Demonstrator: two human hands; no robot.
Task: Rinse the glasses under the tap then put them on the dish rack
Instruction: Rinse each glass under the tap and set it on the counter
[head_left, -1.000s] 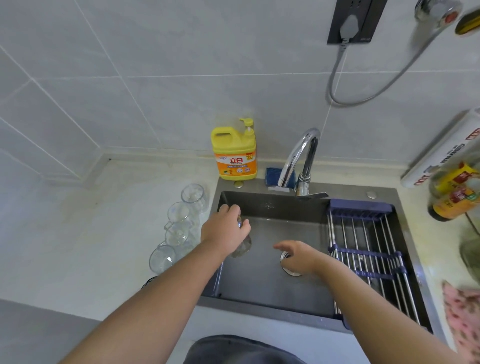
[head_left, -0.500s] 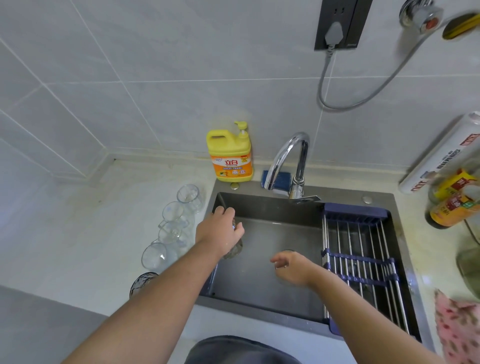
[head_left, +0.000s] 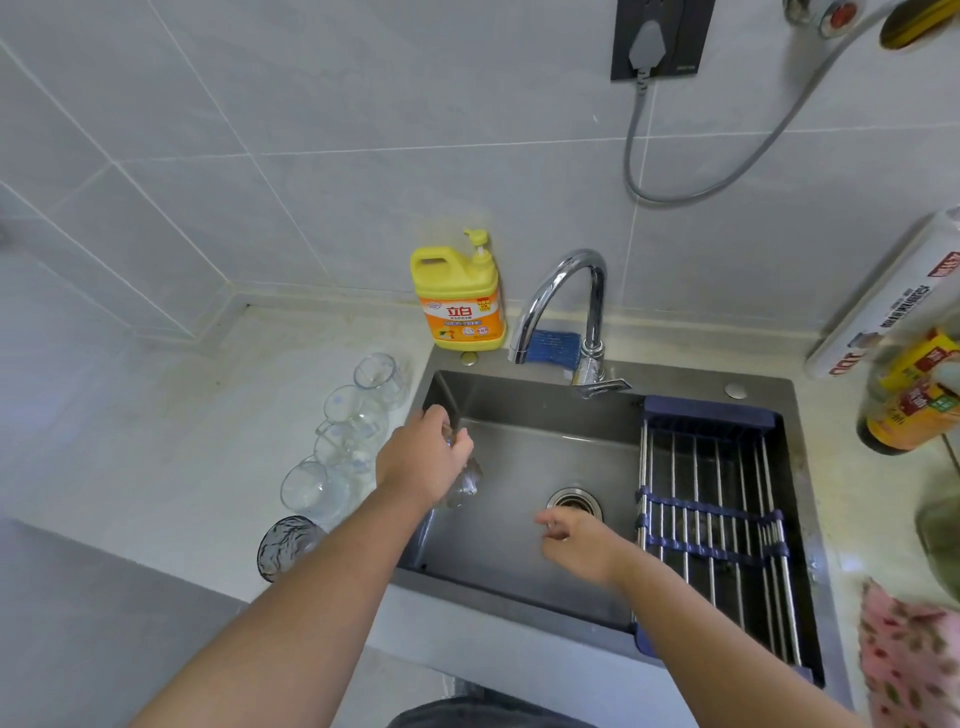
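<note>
While my left hand (head_left: 423, 457) grips a clear glass (head_left: 466, 480), fingers wrapped round it from above, the glass hangs tilted over the left part of the sink (head_left: 519, 452), just inside the left wall. It is below and left of the tap (head_left: 563, 291) spout and apart from it.

Right hand (head_left: 576, 545): over the basin just in front of the drain (head_left: 574, 501), fingers loosely curled, holding nothing.

Dish rack (head_left: 711, 512): spans the right side of the sink, bars bare.

The other glasses (head_left: 345, 415) stand in a row on the counter (head_left: 156, 441) just left of the sink, the nearest one dark and patterned.

Yellow soap bottle (head_left: 460, 296) and blue sponge (head_left: 553, 345) sit behind the sink by the tap.
</note>
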